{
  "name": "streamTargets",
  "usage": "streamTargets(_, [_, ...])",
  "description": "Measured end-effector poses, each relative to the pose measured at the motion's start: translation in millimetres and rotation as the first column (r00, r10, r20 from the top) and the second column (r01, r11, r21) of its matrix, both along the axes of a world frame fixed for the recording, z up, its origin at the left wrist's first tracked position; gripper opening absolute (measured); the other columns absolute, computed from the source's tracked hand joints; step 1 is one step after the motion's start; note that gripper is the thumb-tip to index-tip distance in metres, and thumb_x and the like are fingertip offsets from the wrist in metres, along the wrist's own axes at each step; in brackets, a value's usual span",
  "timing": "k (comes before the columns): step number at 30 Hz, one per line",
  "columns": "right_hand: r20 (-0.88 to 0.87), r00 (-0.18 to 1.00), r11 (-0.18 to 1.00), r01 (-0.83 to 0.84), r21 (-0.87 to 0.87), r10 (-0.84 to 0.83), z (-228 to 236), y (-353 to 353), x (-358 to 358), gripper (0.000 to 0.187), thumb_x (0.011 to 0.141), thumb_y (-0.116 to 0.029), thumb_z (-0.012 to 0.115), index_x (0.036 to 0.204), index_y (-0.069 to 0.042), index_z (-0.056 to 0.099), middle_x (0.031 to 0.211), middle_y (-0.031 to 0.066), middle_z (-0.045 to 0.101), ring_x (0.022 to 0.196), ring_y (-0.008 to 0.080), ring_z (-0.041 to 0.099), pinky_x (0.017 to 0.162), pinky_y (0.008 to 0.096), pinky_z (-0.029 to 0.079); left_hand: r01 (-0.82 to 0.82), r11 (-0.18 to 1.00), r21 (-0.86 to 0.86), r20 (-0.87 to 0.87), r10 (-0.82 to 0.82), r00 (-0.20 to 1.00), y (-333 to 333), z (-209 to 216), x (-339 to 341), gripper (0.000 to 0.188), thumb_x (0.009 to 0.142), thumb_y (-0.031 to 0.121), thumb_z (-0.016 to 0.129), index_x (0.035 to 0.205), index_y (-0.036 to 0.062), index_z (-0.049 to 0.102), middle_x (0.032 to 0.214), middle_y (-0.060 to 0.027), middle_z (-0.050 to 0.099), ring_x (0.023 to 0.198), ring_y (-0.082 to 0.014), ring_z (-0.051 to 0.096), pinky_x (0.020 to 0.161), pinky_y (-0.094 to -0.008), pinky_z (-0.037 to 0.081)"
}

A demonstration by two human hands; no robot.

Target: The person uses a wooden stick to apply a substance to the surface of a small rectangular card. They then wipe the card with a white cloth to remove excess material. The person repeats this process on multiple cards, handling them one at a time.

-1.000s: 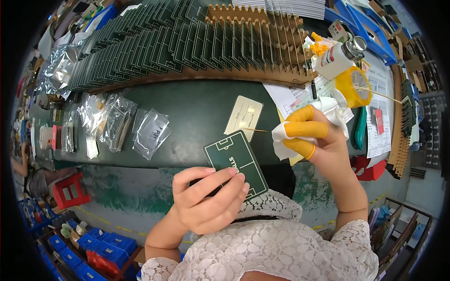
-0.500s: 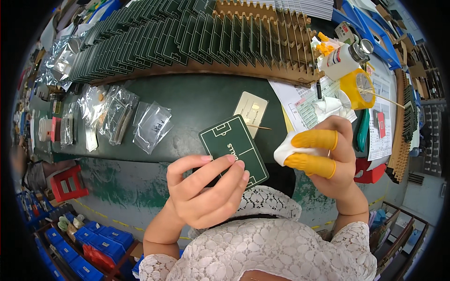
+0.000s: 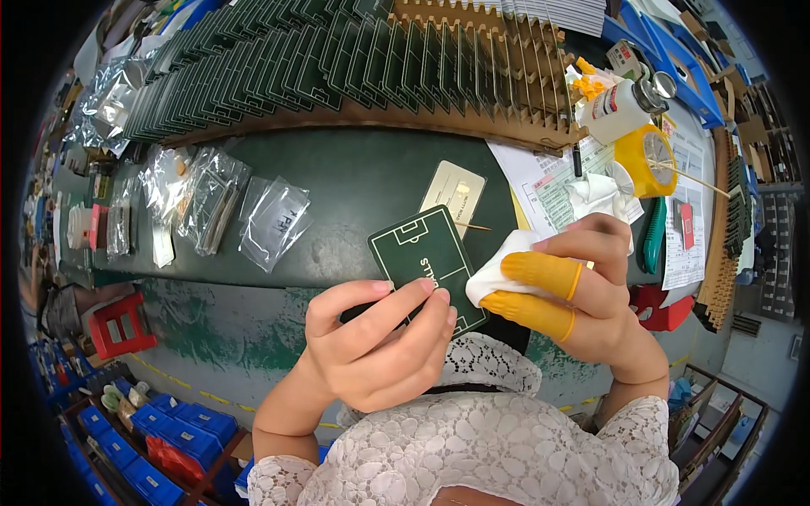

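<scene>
My left hand [image 3: 380,346] has its fingers closed around the near end of a dark green circuit board [image 3: 426,266], pinching it so the board stands out away from me, above my fingertips. The board is a flat rectangle, tilted a little to the left, with thin pale lines tracing a border and a few small boxes along its far edge, and pale lettering running down its middle. Its near corner is hidden under my fingers.

My right hand [image 3: 582,291] sits just to the right of that grip, folded around a wad of white cloth [image 3: 498,270]. Two of its fingers wear orange rubber finger cots [image 3: 540,271], and they press the cloth against the right edge of the board.

Beyond the board, on the dark green bench mat [image 3: 354,177], a pale beige card [image 3: 454,192] lies just past the far end. Farther out stands a long cardboard rack [image 3: 472,118] slotted full of green boards. Left of my grip lie clear plastic bags [image 3: 274,221]; out past my right hand stands a white bottle [image 3: 620,108].
</scene>
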State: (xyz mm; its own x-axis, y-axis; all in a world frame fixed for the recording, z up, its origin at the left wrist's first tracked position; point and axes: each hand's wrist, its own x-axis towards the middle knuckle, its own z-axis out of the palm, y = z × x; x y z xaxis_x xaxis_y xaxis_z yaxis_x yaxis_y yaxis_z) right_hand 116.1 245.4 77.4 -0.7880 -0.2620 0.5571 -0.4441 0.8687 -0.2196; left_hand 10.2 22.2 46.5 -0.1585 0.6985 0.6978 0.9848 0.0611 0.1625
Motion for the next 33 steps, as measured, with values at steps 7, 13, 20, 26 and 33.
streamTargets(7, [0.009,1.0,0.999,-0.005,-0.052,0.005,-7.4,-3.9,1.1,0.028,0.063,-0.018,0.077,0.091,-0.013,0.077,0.1,-0.0032,0.066,0.096,0.0197,0.059,0.082,0.0366,0.042,-0.013,1.0,0.009,-0.004,0.013,1.0,-1.0,-2.3,-1.6,0.022,0.076,0.007,0.079,0.091,0.0142,0.064,0.103,0.0025,0.07,0.097,-0.0162,0.065,0.086,-0.0367,0.044])
streamTargets(13, [0.046,0.999,0.999,-0.007,-0.044,0.009,-4.6,-4.1,7.0,0.026,0.064,-0.018,0.079,0.089,-0.012,0.076,0.1,-0.0033,0.065,0.096,0.0191,0.058,0.08,0.0362,0.042,-0.025,1.0,0.011,-0.001,0.025,1.0,-1.5,-2.1,-3.3,0.023,0.076,0.007,0.079,0.093,0.014,0.065,0.104,0.0021,0.07,0.096,-0.0166,0.065,0.082,-0.035,0.044])
streamTargets(20, [0.068,0.997,1.0,-0.019,-0.022,0.02,-0.5,-3.2,15.4,0.024,0.066,-0.018,0.079,0.089,-0.011,0.075,0.101,-0.0028,0.066,0.096,0.0189,0.059,0.078,0.0362,0.043,-0.039,0.998,0.05,-0.003,0.039,0.999,0.7,-4.8,-6.0,0.022,0.076,0.008,0.078,0.093,0.0128,0.066,0.103,0.0013,0.07,0.095,-0.0172,0.065,0.079,-0.0336,0.045])
streamTargets(26, [0.04,0.999,0.999,-0.025,-0.046,0.027,1.3,-3.3,26.3,0.027,0.065,-0.014,0.08,0.092,-0.014,0.076,0.098,-0.0021,0.066,0.096,0.019,0.059,0.076,0.0347,0.042,-0.053,0.997,0.052,-0.024,0.054,0.998,0.2,-5.0,-10.4,0.021,0.076,0.007,0.077,0.093,0.0121,0.068,0.103,0.0007,0.071,0.096,-0.0176,0.066,0.083,-0.0359,0.045])
streamTargets(33, [0.442,0.896,0.826,0.273,-0.493,-0.033,8.8,7.6,27.3,0.027,0.079,-0.003,0.075,0.105,-0.007,0.073,0.1,0.0026,0.065,0.093,0.02,0.06,0.08,0.0328,0.045,-0.043,0.998,0.047,-0.007,0.044,0.999,1.8,-1.4,-9.2,0.018,0.076,0.007,0.076,0.092,0.0118,0.069,0.102,-0.0001,0.071,0.094,-0.018,0.066,0.084,-0.0371,0.045])
